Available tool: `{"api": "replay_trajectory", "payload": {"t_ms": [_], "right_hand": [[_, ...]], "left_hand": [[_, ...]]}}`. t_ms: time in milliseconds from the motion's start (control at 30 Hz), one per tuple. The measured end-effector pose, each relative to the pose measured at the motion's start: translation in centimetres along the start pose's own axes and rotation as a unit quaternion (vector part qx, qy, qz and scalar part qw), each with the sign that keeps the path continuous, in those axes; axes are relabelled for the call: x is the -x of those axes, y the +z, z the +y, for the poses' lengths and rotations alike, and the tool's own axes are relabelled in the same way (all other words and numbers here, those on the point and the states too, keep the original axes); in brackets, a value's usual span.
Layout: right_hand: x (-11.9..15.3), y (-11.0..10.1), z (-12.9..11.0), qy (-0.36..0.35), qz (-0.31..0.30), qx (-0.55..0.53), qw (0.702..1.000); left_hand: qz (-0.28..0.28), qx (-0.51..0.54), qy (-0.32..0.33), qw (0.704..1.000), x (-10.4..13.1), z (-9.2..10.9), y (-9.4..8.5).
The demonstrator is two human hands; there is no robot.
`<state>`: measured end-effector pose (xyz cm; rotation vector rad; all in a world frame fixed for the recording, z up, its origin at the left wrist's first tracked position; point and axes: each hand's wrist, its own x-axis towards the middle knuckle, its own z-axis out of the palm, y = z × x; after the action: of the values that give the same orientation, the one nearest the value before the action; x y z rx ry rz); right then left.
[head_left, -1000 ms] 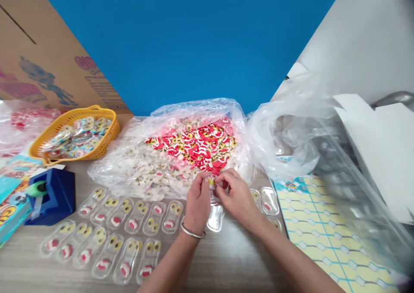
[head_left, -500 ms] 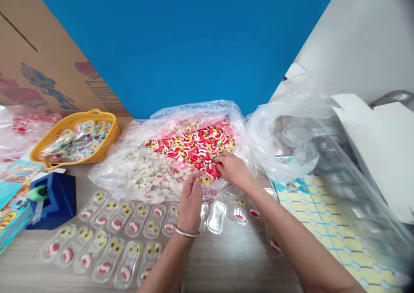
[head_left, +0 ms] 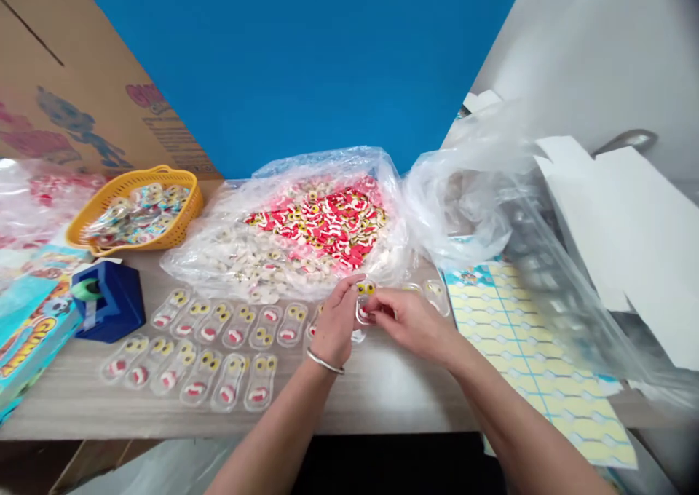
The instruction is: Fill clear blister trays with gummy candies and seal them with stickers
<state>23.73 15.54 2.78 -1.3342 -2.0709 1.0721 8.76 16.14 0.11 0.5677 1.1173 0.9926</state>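
Observation:
My left hand [head_left: 335, 325], with a bracelet at the wrist, holds a small clear plastic blister tray [head_left: 358, 319] upright at its side. Two yellow eye-shaped pieces [head_left: 365, 289] sit in the tray's upper end. The fingers of my right hand [head_left: 407, 319] are pinched at the lower end, on a red-and-white teeth-shaped piece [head_left: 365, 310] that they partly cover. Just behind both hands lies an open clear bag [head_left: 218, 262] heaped with loose teeth and eye pieces [head_left: 333, 222]. Left of my left hand, filled blister trays [head_left: 226, 386] lie in two rows on the table.
A yellow basket [head_left: 188, 218] of packed pieces and a blue tape dispenser [head_left: 123, 302] stand at the left, near a printed box [head_left: 41, 335]. At the right are yellow printed sheets [head_left: 491, 335], crumpled clear plastic [head_left: 437, 196] and white card [head_left: 628, 226]. A blue panel [head_left: 306, 65] rises behind.
My right hand has left the heap in the bag and come down to the blister tray in my left hand, with the teeth-shaped piece. The view has tilted downward, showing the table's front edge.

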Motion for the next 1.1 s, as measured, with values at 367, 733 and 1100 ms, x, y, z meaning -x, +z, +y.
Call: {"api": "replay_trajectory", "payload": {"t_ms": [367,733,1100], "right_hand": [[6.6,3.0,-0.6,0.030,0.113,0.139,0.983],[5.0,-7.2,8.1,0.180,0.305,0.164,0.921],[-7.0,-15.7,18.3,0.392,0.331,0.174,0.841]], "left_hand": [[-0.010,-0.069,-0.039,0.997,2.9,-2.1,2.1],[-0.018,-0.083,-0.107,0.991,1.9,-2.3,2.9],[-0.020,-0.056,-0.124,0.990,0.2,-1.6,2.6]]}}
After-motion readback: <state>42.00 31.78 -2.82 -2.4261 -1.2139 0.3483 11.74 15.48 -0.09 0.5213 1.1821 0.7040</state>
